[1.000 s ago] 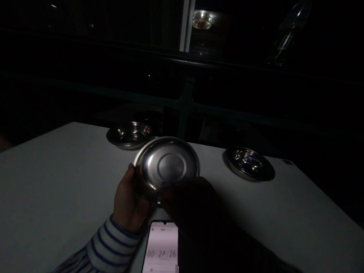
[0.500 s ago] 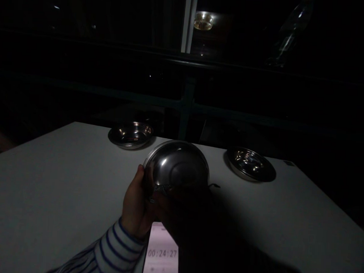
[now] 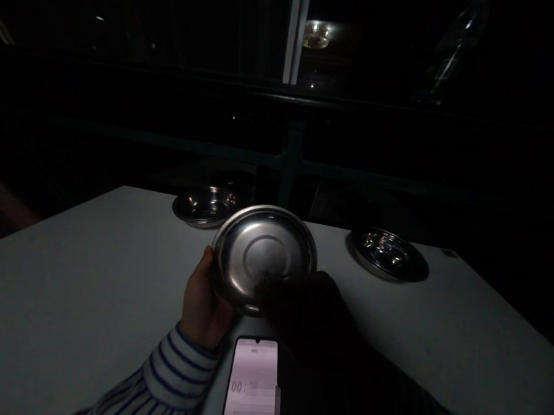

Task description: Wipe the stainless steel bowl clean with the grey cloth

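Observation:
My left hand (image 3: 203,305), in a blue-striped cuff, grips the left edge of a shiny steel dish (image 3: 245,249), thumb on the rim. The dish is tilted up off the table, its face with a faint ring turned to me. Lying across its lower right part, my right hand (image 3: 309,307) is in deep shadow. Its fingers look closed on a dark patterned cloth, of which only a scrap shows against the steel. Below the dish, a phone (image 3: 254,368) with a lit screen lies on the white table (image 3: 94,297).
Toward the far edge stand two more steel dishes, one at the left (image 3: 206,207) and one at the right (image 3: 389,255). Behind the table are a dark railing (image 3: 286,98) and dark glass with reflections. A blurred shape (image 3: 8,205) shows at the far left.
The steel dish has tipped so more of its ringed face shows. My right hand has moved up and right across it, taking the patterned cloth along. The view has shifted slightly.

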{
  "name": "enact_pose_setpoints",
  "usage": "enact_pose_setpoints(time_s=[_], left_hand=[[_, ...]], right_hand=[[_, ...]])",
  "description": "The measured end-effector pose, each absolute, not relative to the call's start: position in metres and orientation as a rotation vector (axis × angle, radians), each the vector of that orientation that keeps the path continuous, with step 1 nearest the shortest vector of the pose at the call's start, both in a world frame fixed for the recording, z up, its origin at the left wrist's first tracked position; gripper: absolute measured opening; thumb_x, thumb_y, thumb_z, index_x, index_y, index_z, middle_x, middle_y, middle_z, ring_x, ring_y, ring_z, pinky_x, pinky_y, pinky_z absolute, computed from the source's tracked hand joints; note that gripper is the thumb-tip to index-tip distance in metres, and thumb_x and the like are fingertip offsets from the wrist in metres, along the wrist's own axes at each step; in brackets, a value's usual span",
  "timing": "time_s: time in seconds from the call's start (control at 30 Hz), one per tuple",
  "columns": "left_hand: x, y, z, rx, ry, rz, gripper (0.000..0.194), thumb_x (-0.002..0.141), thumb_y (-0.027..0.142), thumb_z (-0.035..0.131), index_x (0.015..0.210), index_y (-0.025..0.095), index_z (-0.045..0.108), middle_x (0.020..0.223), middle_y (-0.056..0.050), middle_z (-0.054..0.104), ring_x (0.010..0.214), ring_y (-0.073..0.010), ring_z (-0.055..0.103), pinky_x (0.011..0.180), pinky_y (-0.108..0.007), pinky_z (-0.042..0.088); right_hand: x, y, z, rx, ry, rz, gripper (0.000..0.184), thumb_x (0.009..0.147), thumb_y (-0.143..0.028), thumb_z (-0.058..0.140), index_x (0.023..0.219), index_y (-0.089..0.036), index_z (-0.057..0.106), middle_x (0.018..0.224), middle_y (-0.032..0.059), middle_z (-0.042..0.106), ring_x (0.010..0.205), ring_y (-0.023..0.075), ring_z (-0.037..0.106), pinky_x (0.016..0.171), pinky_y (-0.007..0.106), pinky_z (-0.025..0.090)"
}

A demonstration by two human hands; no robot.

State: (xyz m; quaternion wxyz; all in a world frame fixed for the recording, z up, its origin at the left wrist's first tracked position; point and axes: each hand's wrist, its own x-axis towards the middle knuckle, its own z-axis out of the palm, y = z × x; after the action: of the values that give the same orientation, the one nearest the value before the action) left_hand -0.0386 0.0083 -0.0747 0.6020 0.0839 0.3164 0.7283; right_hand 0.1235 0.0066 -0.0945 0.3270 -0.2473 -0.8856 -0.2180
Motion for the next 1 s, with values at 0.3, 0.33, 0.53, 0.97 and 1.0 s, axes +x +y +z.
enact_pose_setpoints(time_s=[0.3, 0.33, 0.53, 0.97, 1.0], left_hand=[[-0.035, 0.005, -0.075, 0.182, 0.691, 1.610, 0.028, 0.088, 0.028, 0.045, 0.094, 0.012, 0.068, 0.089, -0.007, 0.072, 0.085, -0.0188, 0.066, 0.078, -0.029, 0.053], [-0.036, 0.005, -0.075, 0.180, 0.701, 1.611, 0.028, 0.088, 0.028, 0.045, 0.092, 0.013, 0.068, 0.086, -0.006, 0.072, 0.081, -0.0180, 0.067, 0.075, -0.028, 0.054], [-0.035, 0.006, -0.074, 0.212, 0.720, 1.650, 0.028, 0.088, 0.028, 0.045, 0.090, 0.013, 0.069, 0.083, -0.006, 0.072, 0.078, -0.0167, 0.067, 0.071, -0.026, 0.054], [-0.033, 0.003, -0.069, 0.194, 0.781, 1.616, 0.029, 0.089, 0.029, 0.043, 0.089, 0.013, 0.067, 0.078, -0.005, 0.072, 0.070, -0.0154, 0.067, 0.069, -0.026, 0.055], [-0.032, 0.002, -0.069, 0.195, 0.796, 1.585, 0.028, 0.089, 0.029, 0.043, 0.088, 0.013, 0.067, 0.078, -0.005, 0.072, 0.069, -0.0158, 0.067, 0.068, -0.027, 0.055]], right_hand=[[0.124, -0.004, -0.096, -0.597, -2.301, -0.615, 0.031, 0.090, -0.022, 0.049, 0.120, -0.021, 0.054, 0.116, 0.0003, 0.063, 0.103, 0.0180, 0.054, 0.085, 0.041, 0.040], [0.125, -0.004, -0.095, -0.607, -2.300, -0.619, 0.031, 0.090, -0.021, 0.048, 0.120, -0.022, 0.054, 0.116, 0.0006, 0.063, 0.103, 0.0182, 0.054, 0.085, 0.041, 0.040], [0.127, -0.006, -0.092, -0.690, -2.323, -0.535, 0.031, 0.089, -0.022, 0.050, 0.120, -0.021, 0.054, 0.113, 0.0027, 0.065, 0.105, 0.0200, 0.054, 0.090, 0.043, 0.040], [0.124, -0.003, -0.094, -0.662, -2.310, -0.667, 0.027, 0.089, -0.017, 0.047, 0.113, -0.022, 0.058, 0.113, -0.0008, 0.065, 0.103, 0.0189, 0.054, 0.092, 0.042, 0.039], [0.125, -0.001, -0.095, -0.635, -2.301, -0.697, 0.028, 0.089, -0.018, 0.047, 0.115, -0.023, 0.057, 0.115, -0.0013, 0.064, 0.106, 0.0189, 0.053, 0.093, 0.043, 0.038]])
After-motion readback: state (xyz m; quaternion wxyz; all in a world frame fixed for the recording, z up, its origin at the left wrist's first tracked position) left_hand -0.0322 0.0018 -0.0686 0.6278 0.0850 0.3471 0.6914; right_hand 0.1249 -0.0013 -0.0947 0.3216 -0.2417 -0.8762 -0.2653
